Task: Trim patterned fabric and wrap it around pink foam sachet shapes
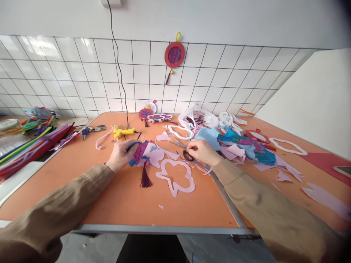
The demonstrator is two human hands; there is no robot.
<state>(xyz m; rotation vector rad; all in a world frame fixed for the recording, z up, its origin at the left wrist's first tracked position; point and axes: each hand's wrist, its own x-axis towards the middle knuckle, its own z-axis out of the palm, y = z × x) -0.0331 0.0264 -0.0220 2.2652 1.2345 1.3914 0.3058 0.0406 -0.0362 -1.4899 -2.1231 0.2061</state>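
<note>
My left hand (pixel 122 155) grips a blue-and-purple patterned cloth piece (pixel 139 151) with pink felt showing beside it. From this piece a dark purple tassel (pixel 146 177) hangs onto the table. My right hand (pixel 203 152) is closed at the scissors (pixel 188 156); one black handle loop shows under the fingertips, and the hand hides the other. Between my hands, a pink flower-shaped felt frame (pixel 192 179) lies flat, with a cut or gap at its lower left.
A yellow glue gun (pixel 123 132) lies beyond my left hand, its black cord running up the wall. Felt scraps and blue cloth (pixel 255 148) spread over the right side. Pipe cleaners (pixel 35 148) lie at far left. A red round ornament (pixel 174 54) hangs on the tiles.
</note>
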